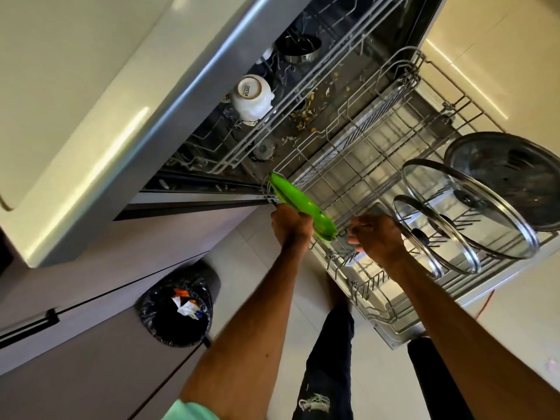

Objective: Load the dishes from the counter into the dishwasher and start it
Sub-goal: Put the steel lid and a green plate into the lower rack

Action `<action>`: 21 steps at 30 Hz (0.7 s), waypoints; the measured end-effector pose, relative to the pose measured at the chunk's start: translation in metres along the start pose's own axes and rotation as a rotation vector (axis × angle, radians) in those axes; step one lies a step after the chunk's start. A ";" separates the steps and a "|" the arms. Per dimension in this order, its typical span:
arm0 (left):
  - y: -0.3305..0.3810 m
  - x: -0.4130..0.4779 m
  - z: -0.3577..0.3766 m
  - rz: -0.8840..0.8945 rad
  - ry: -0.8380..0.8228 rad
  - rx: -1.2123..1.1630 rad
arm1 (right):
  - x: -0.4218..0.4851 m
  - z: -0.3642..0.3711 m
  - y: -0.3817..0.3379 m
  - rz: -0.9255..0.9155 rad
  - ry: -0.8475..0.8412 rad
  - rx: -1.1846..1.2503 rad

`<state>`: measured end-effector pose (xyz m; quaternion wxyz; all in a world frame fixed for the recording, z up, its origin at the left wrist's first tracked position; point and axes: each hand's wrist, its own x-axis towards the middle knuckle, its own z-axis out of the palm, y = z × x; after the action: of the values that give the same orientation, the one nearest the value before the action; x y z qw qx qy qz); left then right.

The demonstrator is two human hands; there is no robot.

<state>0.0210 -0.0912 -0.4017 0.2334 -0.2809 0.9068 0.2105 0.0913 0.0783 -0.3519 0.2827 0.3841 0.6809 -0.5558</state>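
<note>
A person's left grip [291,225] clasps two green plates [303,204] standing on edge along the near edge of the pulled-out lower rack [363,177]. The right grip [375,237] curls at the same edge just beside them, though whether it grasps the wire cannot be told. Not yet seated between tines, the plates could tip outward over that edge to the floor if let go early, and a jolt to the rack might rattle the leaning glass lids [466,207] toward its far side together, while the upturned white cup [253,97] in the upper rack [303,101] beyond looks settled.
</note>
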 end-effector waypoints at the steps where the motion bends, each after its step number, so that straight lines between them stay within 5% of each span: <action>1: 0.000 -0.003 -0.004 0.007 -0.004 -0.009 | -0.001 0.001 0.000 0.004 -0.003 0.002; 21: 0.006 -0.011 -0.013 0.075 0.024 0.005 | 0.003 0.015 0.032 0.029 -0.045 0.009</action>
<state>0.0213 -0.0885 -0.3832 0.2150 -0.2487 0.9200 0.2134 0.1157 0.0670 -0.3748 0.3041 0.3824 0.6664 -0.5633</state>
